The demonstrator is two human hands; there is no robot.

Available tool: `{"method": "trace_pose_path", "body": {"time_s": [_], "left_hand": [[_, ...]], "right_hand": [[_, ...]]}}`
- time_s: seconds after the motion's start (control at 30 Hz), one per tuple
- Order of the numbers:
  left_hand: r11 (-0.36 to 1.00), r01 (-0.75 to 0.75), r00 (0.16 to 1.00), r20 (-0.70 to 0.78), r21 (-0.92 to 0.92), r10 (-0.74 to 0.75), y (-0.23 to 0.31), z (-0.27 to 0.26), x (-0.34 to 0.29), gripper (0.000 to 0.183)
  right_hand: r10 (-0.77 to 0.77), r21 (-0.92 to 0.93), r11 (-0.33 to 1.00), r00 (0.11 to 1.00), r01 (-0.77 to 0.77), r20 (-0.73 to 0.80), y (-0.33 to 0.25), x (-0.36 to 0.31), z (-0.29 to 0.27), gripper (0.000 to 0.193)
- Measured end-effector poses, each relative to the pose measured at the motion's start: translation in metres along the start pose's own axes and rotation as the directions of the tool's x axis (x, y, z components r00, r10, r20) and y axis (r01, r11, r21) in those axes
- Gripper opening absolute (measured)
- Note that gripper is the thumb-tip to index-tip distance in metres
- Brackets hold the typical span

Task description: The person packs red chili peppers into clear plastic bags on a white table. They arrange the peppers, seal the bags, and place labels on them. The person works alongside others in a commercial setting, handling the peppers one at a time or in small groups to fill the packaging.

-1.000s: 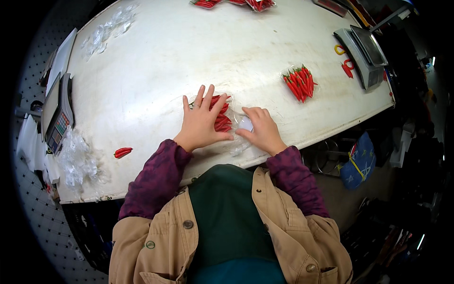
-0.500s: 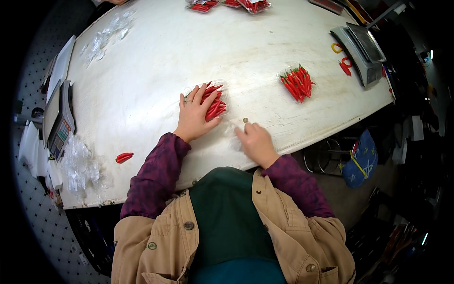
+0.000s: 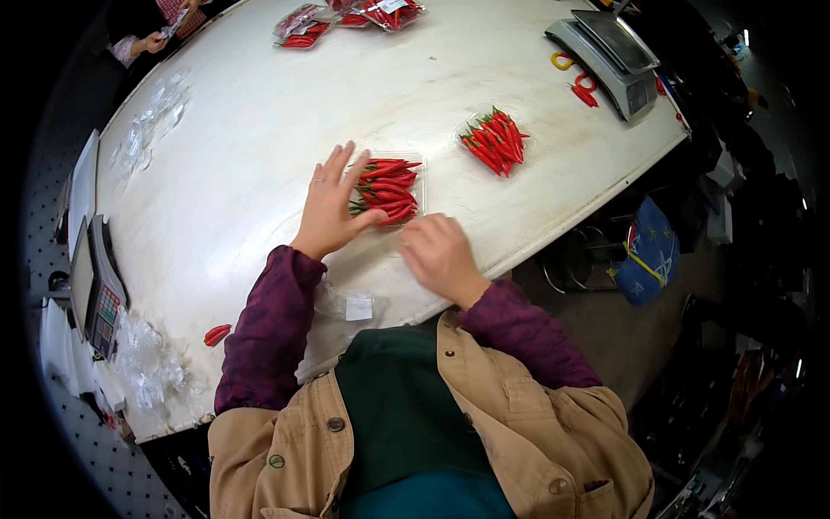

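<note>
A clear plastic tray of red chilies (image 3: pixel 389 189) lies on the white table in front of me. My left hand (image 3: pixel 333 208) is at its left side, fingers spread, the thumb over the lower chilies. By the tray's lower right corner is my right hand (image 3: pixel 439 258), with its fingers curled together; whatever they may pinch is hidden. Just below, near the table edge, lies a crumpled clear plastic bag (image 3: pixel 333 301) with a white label (image 3: pixel 359 304). Another tray of chilies (image 3: pixel 494 143) sits to the right, its green stems pointing away.
Wrapped chili packs (image 3: pixel 304 28) lie at the far edge. Scales stand at right (image 3: pixel 605 65) and left (image 3: pixel 97 285). Clear plastic bags are heaped (image 3: pixel 147 355) and scattered (image 3: pixel 151 121) at left. Loose chilies (image 3: pixel 217 334) lie near my left sleeve. Another person's hand (image 3: pixel 156 41) shows at far left.
My left hand has shifted off the chilies toward the tray's left side, uncovering them. My right hand has moved to the tray's corner. A labelled bag now shows near the edge. The view has shifted.
</note>
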State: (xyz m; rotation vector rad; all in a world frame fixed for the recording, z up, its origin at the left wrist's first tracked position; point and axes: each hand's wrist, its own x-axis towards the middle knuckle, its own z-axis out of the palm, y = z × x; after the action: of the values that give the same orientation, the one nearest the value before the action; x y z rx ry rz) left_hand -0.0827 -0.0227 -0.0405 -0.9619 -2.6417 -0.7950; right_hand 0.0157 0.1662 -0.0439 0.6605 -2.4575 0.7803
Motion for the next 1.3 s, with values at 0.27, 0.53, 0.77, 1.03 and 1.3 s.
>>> {"method": "trace_pose_path", "body": {"time_s": [0.27, 0.53, 0.77, 1.03, 1.3], "left_hand": [[0.821, 0.511, 0.859, 0.177, -0.254, -0.480, -0.013, -0.020, -0.076, 0.029], [0.989, -0.100, 0.982, 0.168, 0.113, 0.080, 0.050, -0.044, -0.141, 0.029], [0.933, 0.358, 0.918, -0.172, -0.030, -0.357, -0.010, -0.056, -0.159, 0.017], [0.465, 0.757, 0.650, -0.603, 0.459, -0.463, -0.109, -0.171, -0.255, 0.021], [0.219, 0.798, 0.586, -0.639, 0.561, -0.498, -0.092, -0.179, -0.226, 0.036]], "right_hand": [[0.011, -0.168, 0.986, 0.997, 0.002, 0.079, 0.028, -0.007, 0.020, 0.018], [0.051, -0.180, 0.983, 0.991, -0.028, 0.126, 0.017, -0.016, 0.017, 0.019], [0.162, -0.305, 0.941, 0.987, -0.146, 0.025, 0.029, -0.020, 0.013, 0.021], [0.265, -0.458, 0.850, 0.963, -0.260, -0.055, 0.077, -0.019, -0.008, 0.022], [0.395, -0.548, 0.727, 0.905, -0.414, -0.159, 0.155, 0.000, -0.033, 0.021]]}}
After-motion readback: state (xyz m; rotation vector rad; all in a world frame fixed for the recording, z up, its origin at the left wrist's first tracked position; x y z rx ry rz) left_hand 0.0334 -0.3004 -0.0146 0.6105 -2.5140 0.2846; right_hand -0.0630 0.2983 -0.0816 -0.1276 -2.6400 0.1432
